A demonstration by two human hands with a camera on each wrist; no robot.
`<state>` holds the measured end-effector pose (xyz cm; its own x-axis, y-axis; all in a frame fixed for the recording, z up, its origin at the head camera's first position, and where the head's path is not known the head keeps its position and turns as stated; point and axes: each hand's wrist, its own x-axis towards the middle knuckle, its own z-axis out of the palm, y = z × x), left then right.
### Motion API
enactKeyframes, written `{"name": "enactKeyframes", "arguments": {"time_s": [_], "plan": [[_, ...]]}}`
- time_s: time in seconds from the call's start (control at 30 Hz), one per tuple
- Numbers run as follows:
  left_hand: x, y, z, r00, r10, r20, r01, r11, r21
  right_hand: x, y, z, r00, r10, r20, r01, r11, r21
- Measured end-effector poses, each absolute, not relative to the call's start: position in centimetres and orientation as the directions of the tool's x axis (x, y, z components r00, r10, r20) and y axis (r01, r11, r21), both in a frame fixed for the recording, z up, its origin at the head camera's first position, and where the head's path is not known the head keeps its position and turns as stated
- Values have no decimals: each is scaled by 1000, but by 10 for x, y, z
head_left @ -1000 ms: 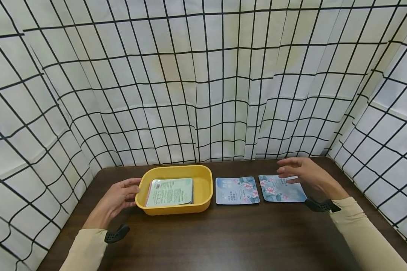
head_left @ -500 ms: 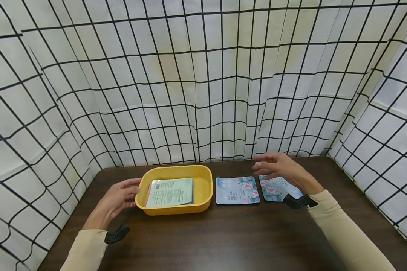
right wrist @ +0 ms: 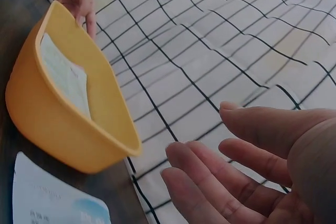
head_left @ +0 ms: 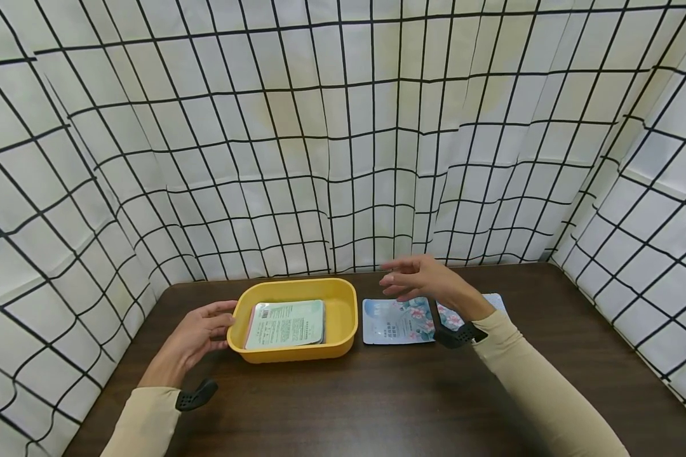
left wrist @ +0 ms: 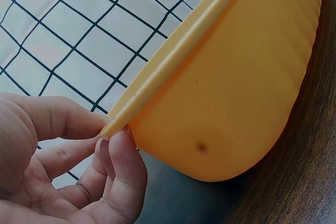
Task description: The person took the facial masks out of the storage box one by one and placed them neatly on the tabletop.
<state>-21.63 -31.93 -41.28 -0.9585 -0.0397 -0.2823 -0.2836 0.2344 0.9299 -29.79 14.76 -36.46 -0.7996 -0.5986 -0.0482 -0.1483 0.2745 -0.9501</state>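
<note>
My left hand [head_left: 200, 333] pinches the left rim of a yellow plastic basin [head_left: 341, 317]; the left wrist view shows thumb and fingertips on either side of that rim. Inside the basin lies a pale green printed packet [head_left: 286, 324], with edges of others showing beneath it. Over the table my right hand [head_left: 429, 279] hovers with relaxed fingers and nothing in them. Below it is a blue floral sachet [head_left: 385, 324], flat beside the basin. A second floral sachet [head_left: 496, 303] lies farther right, mostly covered by the right wrist and its black strap.
A dark brown wooden table [head_left: 343, 406] carries everything. White cloth with a black grid [head_left: 371, 158] encloses it at the back and both sides, close to the table's far edge. Black bands [head_left: 197, 395] sit on both wrists.
The right hand has swept left, from above the far right sachet to above the one beside the basin. My left hand, the basin and the sachets have stayed in place.
</note>
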Motion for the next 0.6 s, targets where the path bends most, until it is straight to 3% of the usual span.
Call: {"name": "enactKeyframes", "arguments": {"time_s": [0.6], "plan": [[-216, -320, -412, -957, -36, -287, -288, 213, 934, -301, 63, -373, -717, -692, -85, -105, 227, -968]]}}
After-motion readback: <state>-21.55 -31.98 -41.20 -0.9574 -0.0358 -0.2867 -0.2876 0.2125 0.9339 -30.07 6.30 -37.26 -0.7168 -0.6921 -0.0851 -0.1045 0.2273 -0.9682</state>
